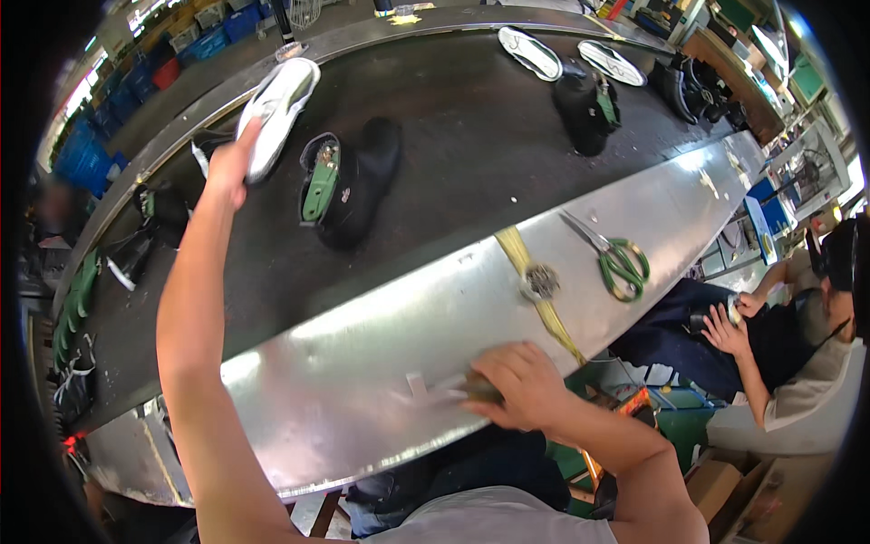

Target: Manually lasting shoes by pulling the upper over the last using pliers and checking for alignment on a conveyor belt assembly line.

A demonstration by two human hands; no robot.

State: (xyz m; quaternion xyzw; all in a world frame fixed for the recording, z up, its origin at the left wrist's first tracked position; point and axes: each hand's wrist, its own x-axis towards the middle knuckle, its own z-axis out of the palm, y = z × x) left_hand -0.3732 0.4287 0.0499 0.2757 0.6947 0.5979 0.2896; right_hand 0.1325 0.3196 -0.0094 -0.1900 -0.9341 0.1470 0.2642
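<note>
At the upper left, my left hand (231,168) reaches far over the dark belt and grips the near end of a white shoe sole (283,104). My right hand (521,385) is closed round the brownish handle of a tool (483,388) just above the metal ledge; its thin pale end is smeared by motion, so its kind is unclear. Right of the left hand, a black boot on a green last (340,195) lies on the belt. Green-handled scissors (621,267) rest on the ledge, beyond my right hand.
A dark conveyor belt (453,154) runs behind the metal ledge (362,390). Another black boot (580,113) and white soles (530,53) lie farther right. A yellow strap (548,313) crosses the ledge. At right sits a co-worker (807,317), hands on a small object.
</note>
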